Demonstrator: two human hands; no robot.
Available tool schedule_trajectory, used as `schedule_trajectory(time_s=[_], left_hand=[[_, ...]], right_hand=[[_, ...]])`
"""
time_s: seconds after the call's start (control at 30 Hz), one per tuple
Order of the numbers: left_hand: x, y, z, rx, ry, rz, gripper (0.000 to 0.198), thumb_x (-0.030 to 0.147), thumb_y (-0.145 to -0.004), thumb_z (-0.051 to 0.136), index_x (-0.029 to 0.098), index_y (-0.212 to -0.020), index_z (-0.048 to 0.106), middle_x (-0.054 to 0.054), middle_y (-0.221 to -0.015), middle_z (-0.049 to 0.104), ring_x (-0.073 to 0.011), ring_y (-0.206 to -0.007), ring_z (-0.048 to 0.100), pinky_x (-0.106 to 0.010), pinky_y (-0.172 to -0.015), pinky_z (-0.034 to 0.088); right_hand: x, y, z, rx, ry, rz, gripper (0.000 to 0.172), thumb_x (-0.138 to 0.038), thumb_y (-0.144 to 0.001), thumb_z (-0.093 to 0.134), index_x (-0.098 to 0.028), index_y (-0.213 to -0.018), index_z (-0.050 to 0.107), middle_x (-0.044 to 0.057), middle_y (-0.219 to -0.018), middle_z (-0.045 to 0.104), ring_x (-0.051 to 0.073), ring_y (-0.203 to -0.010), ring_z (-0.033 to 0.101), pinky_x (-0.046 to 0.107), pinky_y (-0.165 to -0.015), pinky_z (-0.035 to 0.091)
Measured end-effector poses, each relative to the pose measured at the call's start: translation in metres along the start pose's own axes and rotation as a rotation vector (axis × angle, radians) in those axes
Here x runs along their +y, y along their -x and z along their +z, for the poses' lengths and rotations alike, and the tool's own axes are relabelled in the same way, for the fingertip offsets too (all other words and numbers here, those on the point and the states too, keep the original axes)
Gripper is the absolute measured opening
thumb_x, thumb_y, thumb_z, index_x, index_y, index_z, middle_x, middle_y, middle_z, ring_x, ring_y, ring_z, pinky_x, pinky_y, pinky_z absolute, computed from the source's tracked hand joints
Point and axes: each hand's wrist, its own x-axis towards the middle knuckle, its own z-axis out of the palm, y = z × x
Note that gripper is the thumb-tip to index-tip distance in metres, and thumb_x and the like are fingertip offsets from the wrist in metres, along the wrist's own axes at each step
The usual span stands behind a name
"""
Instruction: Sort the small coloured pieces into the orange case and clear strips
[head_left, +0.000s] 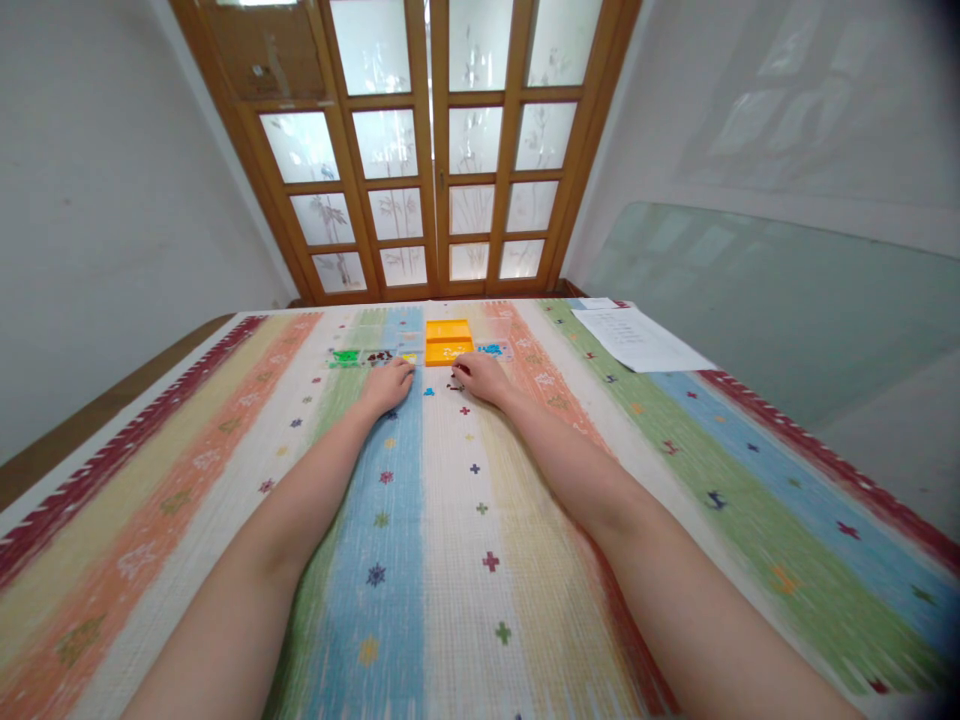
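Observation:
My left hand (388, 385) lies on the tablecloth with its fingers loosely stretched, just in front of a clear box with small yellow pieces (409, 358). It holds nothing that I can see. My right hand (484, 378) is pinched together in front of an orange open case (450, 330), which has small pale pieces (453, 351) in its near half. What sits between those fingertips is too small to name. Beside them lie a few small dark brown pieces (454, 386). Small blue pieces (429, 392) rest on the cloth between my hands.
Left of the orange case stand clear boxes with green pieces (346, 356) and dark brown pieces (380, 357). Another, with blue pieces (490, 349), is to its right. A printed paper sheet (637, 337) lies far right on the striped tablecloth (450, 600).

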Motion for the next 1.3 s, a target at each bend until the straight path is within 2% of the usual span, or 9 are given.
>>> schedule_trajectory(time_s=[0.2, 0.53, 0.63, 0.73, 0.83, 0.93, 1.07, 1.17, 1.3], left_hand=[[0.018, 0.003, -0.002, -0.015, -0.111, -0.012, 0.036, 0.034, -0.105, 0.049, 0.022, -0.125, 0.075, -0.014, -0.137, 0.066, -0.0292, -0.113, 0.068, -0.043, -0.104, 0.051], [0.016, 0.002, -0.001, -0.015, -0.078, -0.015, 0.039, 0.031, -0.106, 0.044, 0.018, -0.114, 0.079, -0.016, -0.126, 0.071, -0.0295, -0.111, 0.07, -0.043, -0.101, 0.052], [0.011, 0.0, 0.001, 0.027, 0.016, -0.051, 0.038, 0.032, -0.106, 0.045, 0.021, -0.118, 0.08, -0.014, -0.131, 0.072, -0.0274, -0.114, 0.07, -0.041, -0.103, 0.053], [0.001, -0.005, 0.001, 0.122, 0.211, -0.112, 0.038, 0.031, -0.105, 0.046, 0.021, -0.119, 0.079, -0.012, -0.133, 0.073, -0.0273, -0.122, 0.068, -0.042, -0.11, 0.051], [-0.011, -0.01, -0.002, 0.234, 0.477, -0.255, 0.037, 0.029, -0.103, 0.047, 0.019, -0.118, 0.079, -0.012, -0.131, 0.075, -0.0266, -0.124, 0.067, -0.043, -0.111, 0.051], [-0.023, -0.013, -0.006, 0.293, 0.722, -0.453, 0.04, 0.033, -0.103, 0.047, 0.017, -0.123, 0.077, -0.011, -0.131, 0.075, -0.0223, -0.105, 0.071, -0.035, -0.092, 0.059], [-0.035, -0.012, -0.013, 0.372, 0.89, -0.597, 0.045, 0.035, -0.098, 0.05, 0.014, -0.129, 0.075, -0.011, -0.124, 0.077, -0.0125, -0.071, 0.062, -0.025, -0.069, 0.056], [-0.042, -0.011, -0.016, 0.407, 0.936, -0.63, 0.047, 0.034, -0.096, 0.05, 0.013, -0.132, 0.073, -0.011, -0.126, 0.076, -0.0079, -0.059, 0.052, -0.023, -0.064, 0.053], [-0.049, -0.011, -0.016, 0.399, 0.936, -0.664, 0.047, 0.035, -0.098, 0.05, 0.015, -0.134, 0.072, -0.009, -0.123, 0.075, -0.0073, -0.056, 0.05, -0.023, -0.065, 0.056]], right_hand=[[-0.003, 0.0, 0.001, -0.021, -0.009, -0.003, 0.02, -0.026, -0.103, 0.059, -0.021, -0.099, 0.078, 0.009, -0.103, 0.078, 0.022, -0.094, 0.065, 0.03, -0.081, 0.039], [-0.006, 0.001, 0.0, -0.027, -0.008, -0.009, 0.02, -0.026, -0.103, 0.059, -0.021, -0.097, 0.077, 0.009, -0.103, 0.078, 0.022, -0.093, 0.065, 0.03, -0.081, 0.039], [-0.006, 0.001, -0.001, -0.027, -0.011, -0.008, 0.02, -0.026, -0.103, 0.059, -0.021, -0.097, 0.077, 0.009, -0.103, 0.078, 0.022, -0.094, 0.065, 0.03, -0.08, 0.039], [-0.006, 0.001, -0.001, -0.028, -0.006, -0.003, 0.02, -0.026, -0.103, 0.059, -0.021, -0.098, 0.077, 0.009, -0.103, 0.078, 0.022, -0.093, 0.065, 0.03, -0.08, 0.038], [-0.006, 0.001, -0.001, -0.025, 0.003, -0.003, 0.021, -0.027, -0.104, 0.058, -0.021, -0.096, 0.076, 0.008, -0.101, 0.078, 0.022, -0.092, 0.065, 0.03, -0.078, 0.037], [-0.005, 0.001, -0.001, -0.017, 0.002, -0.011, 0.02, -0.026, -0.103, 0.057, -0.021, -0.096, 0.075, 0.008, -0.101, 0.078, 0.022, -0.091, 0.064, 0.03, -0.077, 0.037], [-0.004, 0.0, 0.0, -0.02, 0.006, -0.002, 0.02, -0.026, -0.103, 0.058, -0.021, -0.095, 0.075, 0.008, -0.101, 0.078, 0.022, -0.092, 0.064, 0.03, -0.077, 0.036], [-0.003, 0.0, 0.001, -0.017, 0.002, -0.012, 0.02, -0.026, -0.103, 0.058, -0.021, -0.094, 0.075, 0.008, -0.1, 0.078, 0.022, -0.091, 0.064, 0.03, -0.077, 0.036], [-0.004, 0.0, 0.002, -0.003, 0.003, -0.029, 0.019, -0.027, -0.103, 0.058, -0.021, -0.094, 0.074, 0.008, -0.099, 0.077, 0.022, -0.09, 0.064, 0.03, -0.077, 0.036]])
